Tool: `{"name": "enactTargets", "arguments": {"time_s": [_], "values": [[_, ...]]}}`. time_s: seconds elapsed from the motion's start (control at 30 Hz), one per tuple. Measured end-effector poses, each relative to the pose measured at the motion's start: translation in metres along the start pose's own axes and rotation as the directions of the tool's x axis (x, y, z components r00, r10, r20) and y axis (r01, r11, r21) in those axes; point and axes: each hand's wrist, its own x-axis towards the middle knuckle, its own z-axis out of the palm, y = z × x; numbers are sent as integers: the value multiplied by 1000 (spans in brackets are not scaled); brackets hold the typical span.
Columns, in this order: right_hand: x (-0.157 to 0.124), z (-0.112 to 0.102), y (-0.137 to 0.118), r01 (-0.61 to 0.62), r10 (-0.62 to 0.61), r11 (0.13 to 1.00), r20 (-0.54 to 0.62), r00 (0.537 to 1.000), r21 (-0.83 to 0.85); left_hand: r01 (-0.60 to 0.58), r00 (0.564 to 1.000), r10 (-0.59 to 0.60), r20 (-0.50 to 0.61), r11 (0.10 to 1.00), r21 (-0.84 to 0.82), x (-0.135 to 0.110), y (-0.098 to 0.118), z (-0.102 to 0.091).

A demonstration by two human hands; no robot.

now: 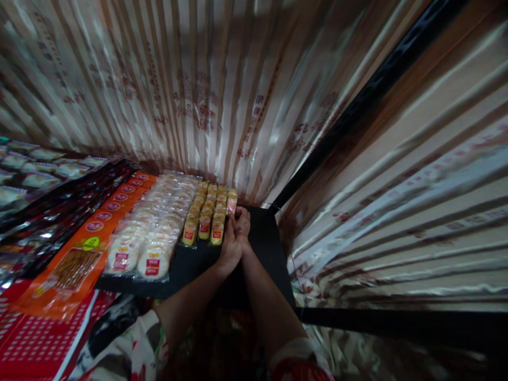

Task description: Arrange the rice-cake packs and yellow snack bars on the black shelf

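Rows of small yellow snack packs (209, 212) with red labels lie on a black shelf (262, 238). Both of my hands meet at the right side of these rows. My left hand (229, 248) lies against the packs' right edge, fingers pressed together. My right hand (240, 222) is above it, fingers closed at the end of the rightmost row near one yellow pack (232, 202). What the fingers grip is hidden in the dim light.
Left of the yellow packs lie rows of round white cakes in clear wrap (153, 233), then orange packets (79, 259) and dark packets (59, 206). A red-and-white patterned surface (35, 344) is at the lower left. Striped shiny curtains (222, 90) surround the shelf.
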Motion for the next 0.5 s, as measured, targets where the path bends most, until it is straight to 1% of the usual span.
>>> {"name": "enactTargets", "arguments": {"time_s": [0.07, 0.13, 0.23, 0.37, 0.5], "values": [[-5, -3, -2, -9, 9, 1000, -1, 1000, 10, 9, 1000, -9, -1, 1000, -27, -5, 0, -2], [-12, -9, -6, -43, 43, 999, 1, 999, 8, 4, 1000, -3, 7, 999, -41, -12, 0, -5], [-30, -21, -13, -82, 82, 997, 7, 997, 2, 19, 1000, -18, 18, 999, -28, -29, 2, -13], [-65, -42, -22, -92, 92, 996, 19, 996, 1, 68, 997, -69, 32, 997, 29, -57, 5, -26], [-107, -62, -29, -36, 35, 998, 25, 999, 44, 40, 998, -44, 49, 996, 80, -90, 0, -36]]}}
